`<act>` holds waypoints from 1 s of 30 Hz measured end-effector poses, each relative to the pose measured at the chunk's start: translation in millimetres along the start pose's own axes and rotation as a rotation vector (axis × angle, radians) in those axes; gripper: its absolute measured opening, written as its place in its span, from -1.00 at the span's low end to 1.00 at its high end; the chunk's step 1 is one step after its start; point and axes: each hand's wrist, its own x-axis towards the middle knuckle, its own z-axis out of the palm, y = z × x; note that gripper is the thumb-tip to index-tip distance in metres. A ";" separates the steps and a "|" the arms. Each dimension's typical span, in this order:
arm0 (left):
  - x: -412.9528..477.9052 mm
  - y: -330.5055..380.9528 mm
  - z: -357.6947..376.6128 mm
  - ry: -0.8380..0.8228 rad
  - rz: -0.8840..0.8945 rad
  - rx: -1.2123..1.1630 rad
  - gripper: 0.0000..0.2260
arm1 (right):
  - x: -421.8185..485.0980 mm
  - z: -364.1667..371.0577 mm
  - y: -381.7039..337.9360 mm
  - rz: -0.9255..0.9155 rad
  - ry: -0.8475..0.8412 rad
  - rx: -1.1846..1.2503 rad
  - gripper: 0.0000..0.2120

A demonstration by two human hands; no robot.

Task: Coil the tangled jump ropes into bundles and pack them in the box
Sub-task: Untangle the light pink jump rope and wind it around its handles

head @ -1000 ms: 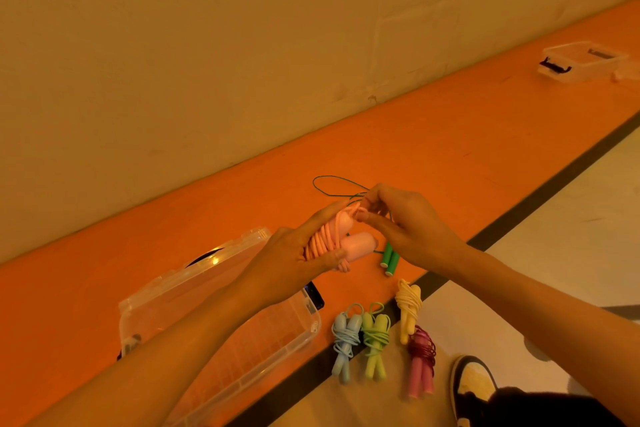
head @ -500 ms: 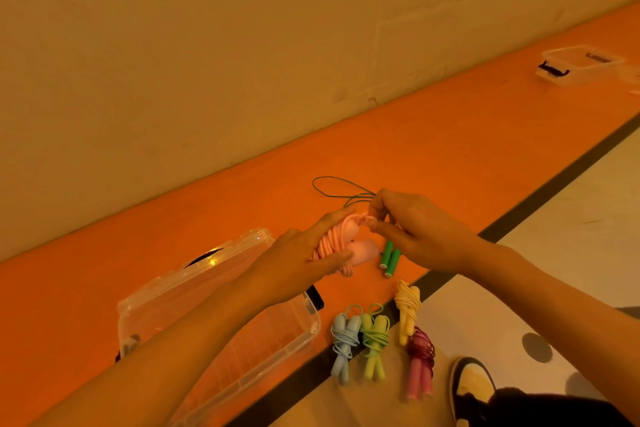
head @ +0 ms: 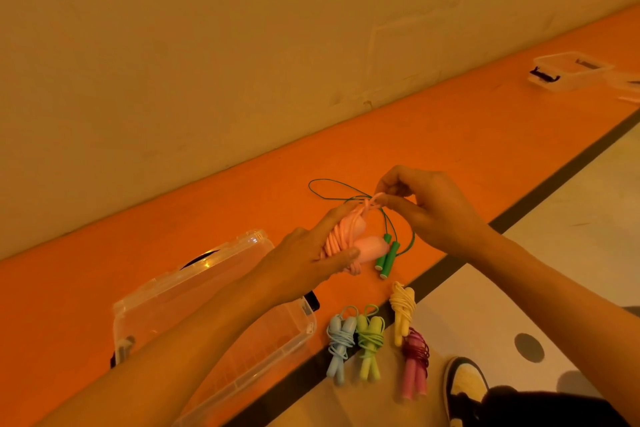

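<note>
Pink rope bundle [head: 341, 239] gripped in left hand [head: 304, 263], long axis far-right, right hand [head: 429, 215] pinching its loop, clear box [head: 194, 282] near-left, contents unclear.

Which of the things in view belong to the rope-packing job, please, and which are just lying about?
Job: pink rope in both hands; green rope, uncoiled; blue, lime, yellow and magenta bundles; clear box.

Lying about: far box; shoe.

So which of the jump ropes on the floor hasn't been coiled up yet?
The dark green rope. Its cord trails loose across the orange floor, while the blue, light green, yellow and magenta ropes lie wrapped in tight bundles.
</note>
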 end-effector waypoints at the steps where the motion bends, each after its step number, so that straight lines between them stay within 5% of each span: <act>1: -1.0 0.5 -2.8 0.003 0.009 -0.010 -0.46 | 1.0 -3.0 2.2 0.006 -0.003 0.006 -0.94; 15: -1.2 5.5 -4.0 0.004 0.027 -0.020 -0.50 | 5.7 -18.3 3.9 -0.046 -0.035 -0.064 -0.96; 20: -1.7 3.1 0.0 0.117 0.012 -0.041 -0.52 | 6.6 -8.4 -5.1 -0.031 0.018 -0.067 -0.95; 30: -2.5 10.8 16.9 0.446 -0.051 -0.310 -0.53 | -0.9 33.9 -15.2 0.284 0.109 0.509 -0.76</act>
